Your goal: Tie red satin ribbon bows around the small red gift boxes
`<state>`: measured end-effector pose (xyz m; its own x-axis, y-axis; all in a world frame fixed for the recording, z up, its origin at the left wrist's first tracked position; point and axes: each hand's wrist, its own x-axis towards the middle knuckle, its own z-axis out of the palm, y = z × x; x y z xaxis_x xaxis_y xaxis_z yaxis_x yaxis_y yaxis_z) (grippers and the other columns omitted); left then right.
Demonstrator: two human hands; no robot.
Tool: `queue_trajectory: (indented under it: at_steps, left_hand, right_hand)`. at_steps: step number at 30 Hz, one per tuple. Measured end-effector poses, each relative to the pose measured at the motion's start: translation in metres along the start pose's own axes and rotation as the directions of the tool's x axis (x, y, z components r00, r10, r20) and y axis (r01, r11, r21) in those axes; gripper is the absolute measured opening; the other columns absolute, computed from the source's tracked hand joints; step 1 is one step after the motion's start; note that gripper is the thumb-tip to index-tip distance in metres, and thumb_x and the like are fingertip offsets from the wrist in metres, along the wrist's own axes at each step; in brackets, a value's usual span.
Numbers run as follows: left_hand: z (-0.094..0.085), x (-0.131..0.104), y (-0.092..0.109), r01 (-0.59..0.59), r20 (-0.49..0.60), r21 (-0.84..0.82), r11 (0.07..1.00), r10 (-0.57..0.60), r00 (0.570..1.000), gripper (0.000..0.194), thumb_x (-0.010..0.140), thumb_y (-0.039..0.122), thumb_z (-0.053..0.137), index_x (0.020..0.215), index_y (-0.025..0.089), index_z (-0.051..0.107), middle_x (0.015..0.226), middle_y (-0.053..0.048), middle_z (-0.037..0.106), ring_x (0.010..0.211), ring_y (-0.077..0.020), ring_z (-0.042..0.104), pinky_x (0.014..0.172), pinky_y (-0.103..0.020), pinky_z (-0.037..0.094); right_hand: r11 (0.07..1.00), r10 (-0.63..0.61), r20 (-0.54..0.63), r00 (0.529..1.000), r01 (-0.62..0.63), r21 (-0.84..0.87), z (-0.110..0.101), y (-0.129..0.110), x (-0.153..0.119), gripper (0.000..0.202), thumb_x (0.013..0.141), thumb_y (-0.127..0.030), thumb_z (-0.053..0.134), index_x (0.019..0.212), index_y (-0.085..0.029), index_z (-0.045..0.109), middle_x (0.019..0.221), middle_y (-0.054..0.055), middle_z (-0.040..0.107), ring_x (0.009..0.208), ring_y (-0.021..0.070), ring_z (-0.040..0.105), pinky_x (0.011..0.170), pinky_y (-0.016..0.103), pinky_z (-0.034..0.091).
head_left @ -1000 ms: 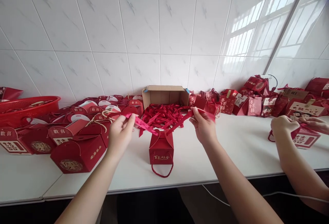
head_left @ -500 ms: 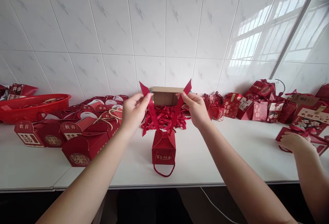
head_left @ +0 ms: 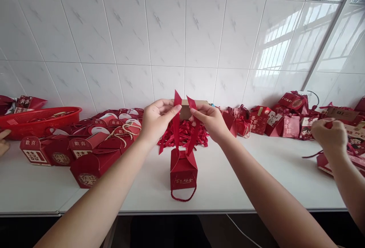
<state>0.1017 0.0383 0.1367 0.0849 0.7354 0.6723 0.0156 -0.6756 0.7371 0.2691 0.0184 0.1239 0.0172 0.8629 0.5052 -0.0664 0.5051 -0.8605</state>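
Note:
A small red gift box (head_left: 184, 168) stands upright near the table's front edge, its twisted cord handle (head_left: 183, 199) hanging down in front. Red ribbon (head_left: 176, 134) rises from the top of the box in two strands. My left hand (head_left: 159, 120) pinches the left strand between thumb and fingers, its pointed tip sticking up above. The right strand is pinched the same way in my right hand (head_left: 209, 120). Both hands are raised above the box, a small gap between them. Behind them lies a heap of loose red ribbons (head_left: 185, 132), partly hidden.
Several red gift boxes (head_left: 94, 168) stand at left, beside a red plastic basket (head_left: 42, 124). More boxes (head_left: 293, 103) line the wall at right. A cardboard box (head_left: 186, 109) is behind my hands. Another person's hand (head_left: 330, 136) works at far right; another hand (head_left: 3, 141) shows at far left.
My hands have moved closer together, bringing the two ribbon ends nearly side by side. The other person's hand at right has lifted off a box, and a hand has appeared at far left.

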Motion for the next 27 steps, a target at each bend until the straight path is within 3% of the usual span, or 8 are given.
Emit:
queue_trajectory:
  at_steps: [6, 12, 16, 18, 20, 23, 25, 27]
  left_hand:
    - [0.003, 0.001, 0.008, -0.008, 0.138, 0.168, 0.986, -0.016, 0.99, 0.046, 0.066, 0.039, 0.077, 0.09, 0.022, 0.041, 0.063, 0.003, 0.068, 0.05, -0.0107, 0.055, 0.053, -0.023, 0.04]
    - [0.0, 0.0, 0.011, -0.119, 0.232, 0.351, 0.929, 0.036, 0.972, 0.037, 0.072, 0.034, 0.07, 0.097, 0.023, 0.045, 0.069, 0.003, 0.069, 0.053, -0.0121, 0.058, 0.055, -0.025, 0.042]
    - [-0.004, -0.002, 0.009, 0.131, 0.368, 0.217, 0.967, -0.205, 0.907, 0.035, 0.074, 0.035, 0.064, 0.105, 0.025, 0.052, 0.085, -0.003, 0.069, 0.07, -0.0183, 0.065, 0.06, -0.029, 0.046]
    - [-0.007, -0.003, 0.009, 0.273, 0.402, 0.143, 0.951, -0.308, 0.862, 0.034, 0.073, 0.031, 0.062, 0.105, 0.023, 0.052, 0.079, -0.003, 0.068, 0.072, -0.02, 0.065, 0.061, -0.031, 0.046]
    - [-0.009, -0.004, 0.008, 0.351, 0.381, 0.099, 0.931, -0.361, 0.851, 0.031, 0.071, 0.026, 0.06, 0.101, 0.022, 0.052, 0.068, 0.0, 0.065, 0.068, -0.0198, 0.064, 0.06, -0.031, 0.045]
    - [-0.014, -0.005, 0.005, 0.438, 0.323, 0.006, 0.899, -0.417, 0.85, 0.026, 0.068, 0.019, 0.059, 0.093, 0.02, 0.053, 0.056, 0.003, 0.057, 0.064, -0.0187, 0.062, 0.06, -0.03, 0.044]
    - [-0.017, -0.005, 0.003, 0.483, 0.316, -0.085, 0.872, -0.436, 0.843, 0.023, 0.068, 0.018, 0.06, 0.09, 0.019, 0.054, 0.055, 0.003, 0.056, 0.064, -0.0181, 0.062, 0.061, -0.03, 0.046]
    - [-0.018, -0.006, 0.0, 0.506, 0.352, -0.15, 0.85, -0.432, 0.83, 0.02, 0.069, 0.021, 0.061, 0.088, 0.017, 0.055, 0.059, 0.0, 0.06, 0.063, -0.018, 0.062, 0.061, -0.032, 0.047]
  right_hand:
    - [0.999, -0.049, 0.258, 0.965, 0.043, 0.028, 0.003, -0.004, 0.0, 0.027, 0.081, -0.034, 0.054, 0.062, -0.016, 0.062, 0.055, -0.002, 0.05, 0.05, 0.0088, 0.04, 0.048, 0.023, 0.032]
    - [0.996, -0.087, 0.204, 0.975, 0.089, -0.003, 0.005, 0.0, -0.003, 0.029, 0.08, -0.045, 0.062, 0.071, -0.017, 0.065, 0.057, -0.004, 0.048, 0.051, 0.0082, 0.04, 0.049, 0.022, 0.033]
    - [0.987, -0.13, 0.302, 0.944, 0.152, -0.051, 0.001, 0.002, -0.006, 0.031, 0.085, -0.048, 0.056, 0.086, -0.019, 0.07, 0.071, 0.0, 0.063, 0.067, 0.014, 0.058, 0.065, 0.028, 0.048]
    - [0.959, -0.164, 0.373, 0.913, 0.236, -0.155, -0.004, 0.003, -0.007, 0.033, 0.089, -0.046, 0.05, 0.091, -0.021, 0.071, 0.079, 0.002, 0.068, 0.077, 0.0173, 0.062, 0.074, 0.033, 0.051]
    - [0.858, -0.278, 0.417, 0.866, 0.419, -0.299, -0.009, 0.006, -0.007, 0.029, 0.092, -0.04, 0.048, 0.094, -0.024, 0.072, 0.087, 0.003, 0.071, 0.087, 0.0196, 0.061, 0.082, 0.037, 0.05]
    - [0.559, -0.477, 0.5, 0.723, 0.689, -0.462, -0.017, 0.012, -0.005, 0.025, 0.093, -0.026, 0.048, 0.1, -0.026, 0.071, 0.097, 0.003, 0.072, 0.1, 0.0214, 0.056, 0.089, 0.039, 0.048]
    - [0.397, -0.524, 0.551, 0.649, 0.759, -0.516, -0.021, 0.016, -0.004, 0.028, 0.093, -0.02, 0.045, 0.105, -0.025, 0.07, 0.101, 0.004, 0.072, 0.102, 0.0223, 0.055, 0.088, 0.039, 0.049]
    - [0.298, -0.533, 0.561, 0.633, 0.761, -0.576, -0.022, 0.019, -0.004, 0.03, 0.094, -0.02, 0.043, 0.108, -0.025, 0.069, 0.104, 0.004, 0.072, 0.105, 0.0235, 0.054, 0.088, 0.041, 0.049]
